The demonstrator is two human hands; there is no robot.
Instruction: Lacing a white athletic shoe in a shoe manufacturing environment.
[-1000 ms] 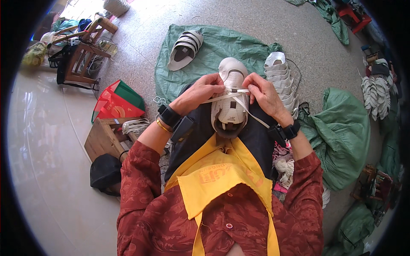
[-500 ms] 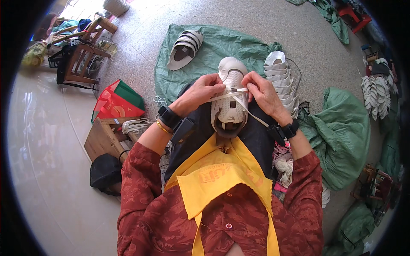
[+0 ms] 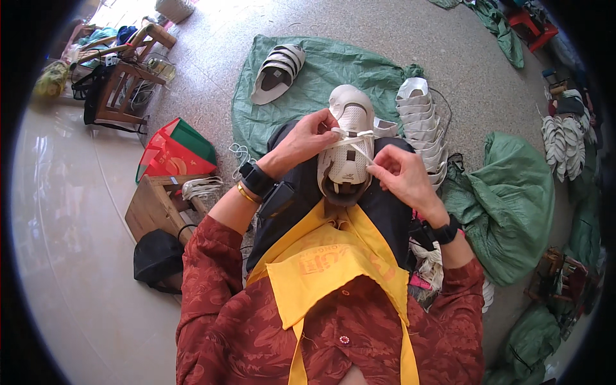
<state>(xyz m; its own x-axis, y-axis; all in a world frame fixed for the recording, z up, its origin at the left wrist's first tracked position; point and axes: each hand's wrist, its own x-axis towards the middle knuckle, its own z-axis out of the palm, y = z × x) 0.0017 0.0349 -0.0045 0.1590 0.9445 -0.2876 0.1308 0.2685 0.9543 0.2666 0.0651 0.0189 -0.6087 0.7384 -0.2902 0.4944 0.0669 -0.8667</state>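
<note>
A white shoe upper with perforated sides lies on my lap between my knees, its rounded toe end pointing away from me and its dark opening toward me. White laces cross over its middle. At its left edge, my left hand is closed, pinching lace between thumb and fingertips. My right hand, to the right of the upper, is closed in a pinch on a lace that runs slantwise from the crossing.
Several nested white shoe uppers lie right of my knee. More uppers rest on a green woven sheet ahead. A green sack sits at right; a red bag and wooden stool at left.
My right hand has moved down and to the right, from the lace crossing to beside the upper's lower half. My left hand stays close to the same spot, still pinching lace.
</note>
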